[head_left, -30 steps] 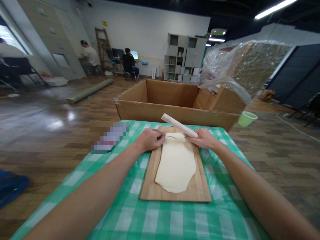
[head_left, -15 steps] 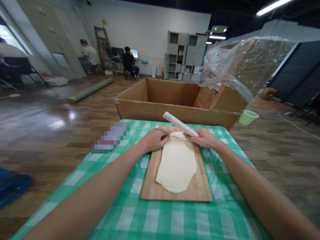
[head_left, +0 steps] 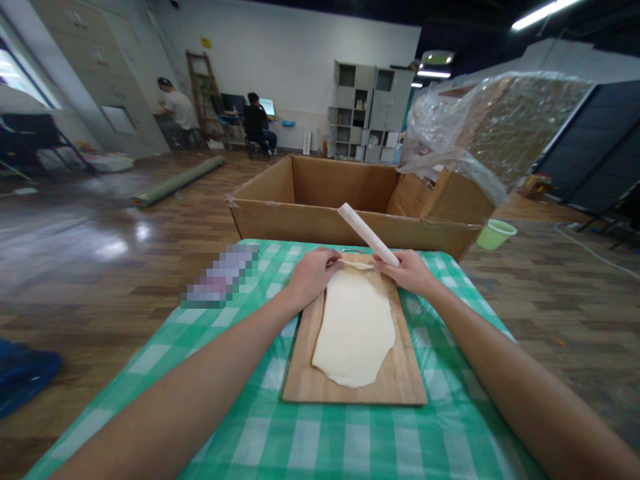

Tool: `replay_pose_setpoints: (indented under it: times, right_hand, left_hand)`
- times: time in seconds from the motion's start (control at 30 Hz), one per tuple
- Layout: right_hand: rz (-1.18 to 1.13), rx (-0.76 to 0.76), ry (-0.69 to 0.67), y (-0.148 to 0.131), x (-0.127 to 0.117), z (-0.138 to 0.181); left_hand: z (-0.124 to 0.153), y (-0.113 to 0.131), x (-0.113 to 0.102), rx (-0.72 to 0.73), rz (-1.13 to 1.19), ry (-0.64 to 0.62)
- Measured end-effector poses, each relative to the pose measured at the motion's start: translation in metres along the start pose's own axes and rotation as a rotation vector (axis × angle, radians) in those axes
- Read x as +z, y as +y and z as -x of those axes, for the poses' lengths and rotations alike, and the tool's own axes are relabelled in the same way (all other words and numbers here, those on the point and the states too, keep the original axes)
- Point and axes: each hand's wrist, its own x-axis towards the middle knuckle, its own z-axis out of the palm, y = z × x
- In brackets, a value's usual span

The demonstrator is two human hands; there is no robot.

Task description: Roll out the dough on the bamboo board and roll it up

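Green and white checks cover the counter [head_left: 330,437] in front of you. On it lies a rectangular light-brown wooden board [head_left: 403,377], and flat on that is a thin, cream-coloured, irregular sheet of dough [head_left: 355,327], its far edge raised in a fold between your hands. Your left hand [head_left: 314,273] is narrow, its fingertips pinching the sheet's far left corner. Your right hand [head_left: 410,272] holds a smooth white rolling pin [head_left: 367,233], tilted up and away to the left, its fingertips at the sheet's far right corner. At the counter's left edge is a pixelated pale item [head_left: 220,277], too obscured to identify. Beyond the counter stands a large open brown cardboard box [head_left: 325,223], with a light-green plastic bucket [head_left: 496,237] near its right corner. Farther off, a person in black [head_left: 257,123] sits at a screen.
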Motion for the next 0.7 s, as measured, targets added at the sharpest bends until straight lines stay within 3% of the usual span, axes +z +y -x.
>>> replay_pose_setpoints:
  times: [0.17,0.33,0.5,0.7]
  right_hand:
    - [-0.022,0.019,0.117,-0.001,0.000,-0.003]
    - [0.007,0.024,0.128,-0.003,-0.001,-0.003]
    - [-0.025,0.033,0.098,-0.005,-0.003,-0.003]
    - [-0.079,-0.021,-0.123,-0.011,-0.001,0.000]
  left_hand:
    - [0.000,-0.002,-0.003,-0.052,-0.027,0.101]
    - [0.001,0.000,-0.003,0.020,-0.077,0.096]
    - [0.000,0.003,-0.005,0.138,-0.241,-0.019]
    - [0.002,0.020,-0.010,0.283,-0.277,-0.228]
